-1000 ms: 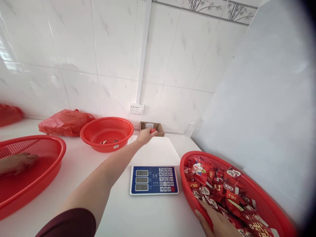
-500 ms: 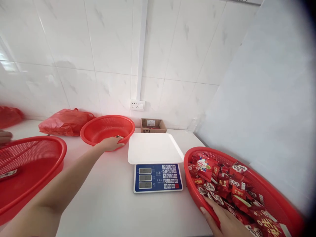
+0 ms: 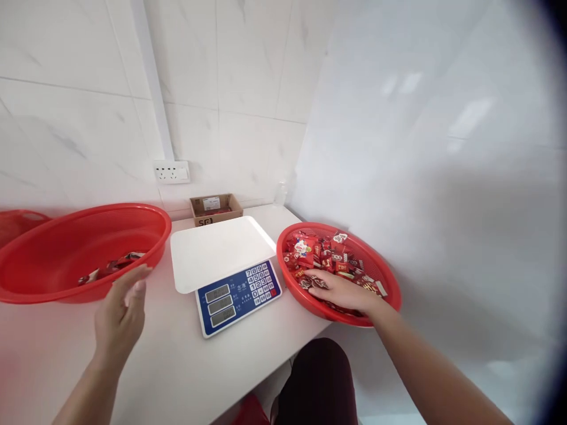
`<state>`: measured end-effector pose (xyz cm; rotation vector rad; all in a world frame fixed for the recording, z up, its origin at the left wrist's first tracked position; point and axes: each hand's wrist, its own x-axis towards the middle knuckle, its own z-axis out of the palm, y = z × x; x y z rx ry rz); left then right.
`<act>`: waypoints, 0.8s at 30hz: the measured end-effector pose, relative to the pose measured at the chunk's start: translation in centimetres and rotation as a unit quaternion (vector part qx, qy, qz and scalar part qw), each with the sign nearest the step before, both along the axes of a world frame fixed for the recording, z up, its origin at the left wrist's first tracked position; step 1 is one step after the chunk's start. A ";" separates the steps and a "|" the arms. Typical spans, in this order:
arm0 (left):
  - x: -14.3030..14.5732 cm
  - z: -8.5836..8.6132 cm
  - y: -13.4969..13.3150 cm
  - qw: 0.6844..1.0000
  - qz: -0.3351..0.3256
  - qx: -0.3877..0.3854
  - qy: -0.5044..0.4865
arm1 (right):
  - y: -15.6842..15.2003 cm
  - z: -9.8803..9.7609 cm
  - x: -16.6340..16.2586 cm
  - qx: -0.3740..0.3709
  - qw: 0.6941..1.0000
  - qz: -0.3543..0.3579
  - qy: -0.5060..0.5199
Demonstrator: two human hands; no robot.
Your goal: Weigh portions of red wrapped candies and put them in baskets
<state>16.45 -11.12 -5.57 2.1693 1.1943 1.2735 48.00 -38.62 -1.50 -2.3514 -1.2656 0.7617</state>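
My left hand [image 3: 120, 313] is raised just in front of a red plastic basket [image 3: 26, 248]. Its fingers are bent but apart, with nothing visible between them. A few small red packets [image 3: 113, 265] lie inside that basket. On the right, my right hand [image 3: 343, 290] rests palm down on a pile of red snack packets [image 3: 330, 254], thumb and fingers spread over them. The second red basket [image 3: 390, 280] holds this pile. Between the baskets stands a digital scale [image 3: 239, 292] with a bare white weighing tray [image 3: 219, 251].
Behind the scale sits an open cardboard box [image 3: 204, 221]. A red bag [image 3: 22, 223] shows behind the left basket. Tiled wall [image 3: 248, 71] closes the back, and a smooth pale panel [image 3: 420, 153] rises at the right. My knee [image 3: 325, 378] is below the table's front edge.
The view has swung right. My left hand has come away from the basket beside the scale and drawn back. My right hand has moved from its basket's rim onto the packets.
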 end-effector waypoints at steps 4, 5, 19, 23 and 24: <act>0.5 -2.0 -1.8 0.999 -0.044 -0.024 -0.016 | 1.9 -1.5 0.9 -0.119 0.990 0.023 -0.076; 0.5 -2.4 -1.7 0.998 -0.057 -0.030 -0.015 | 2.2 -1.8 1.0 -0.110 0.989 0.027 -0.094; 0.1 -3.4 -1.1 0.993 -0.112 0.007 0.032 | 4.0 -0.6 4.6 -0.101 0.989 0.030 -0.100; 0.1 -3.5 -1.0 0.992 -0.116 0.019 0.034 | 5.7 -2.5 3.2 -0.092 0.988 0.025 -0.119; 0.1 -3.5 -1.0 0.992 -0.119 0.020 0.034 | 5.9 -2.9 3.0 -0.089 0.988 0.017 -0.128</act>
